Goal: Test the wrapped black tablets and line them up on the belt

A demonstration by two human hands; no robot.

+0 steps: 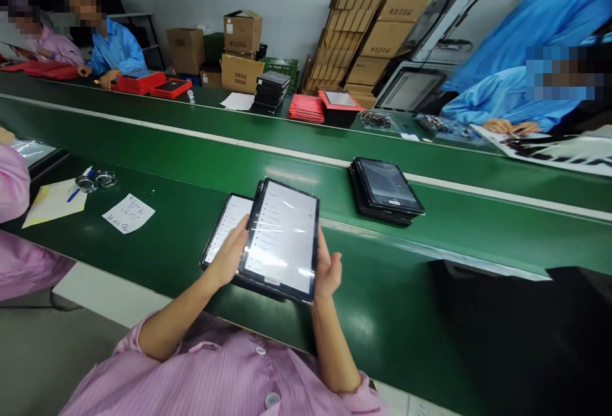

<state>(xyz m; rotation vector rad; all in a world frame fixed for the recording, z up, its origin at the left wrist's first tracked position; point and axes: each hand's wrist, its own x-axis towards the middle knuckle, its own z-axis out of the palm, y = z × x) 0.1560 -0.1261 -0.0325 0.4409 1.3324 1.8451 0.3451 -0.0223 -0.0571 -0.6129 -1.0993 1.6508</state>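
Between my two hands is a black-framed tablet (283, 237) with a lit white screen showing a list, and glare on its glossy front. My left hand (228, 255) grips its left edge, the fingers partly hidden. My right hand (327, 267) holds the right edge with the thumb sticking outward and the fingers behind it. Below and to the left, a second tablet (228, 222) with a lit list lies on the green bench, partly covered by the held one and my left hand.
A stack of dark tablets (387, 186) stands on the green belt ahead to the right. A handwritten note (128, 213) lies at left, near a yellowish sheet (52, 202). A large black object (521, 333) occupies the right side. Co-workers in blue sit across the line; a pink sleeve (14, 183) shows at left.
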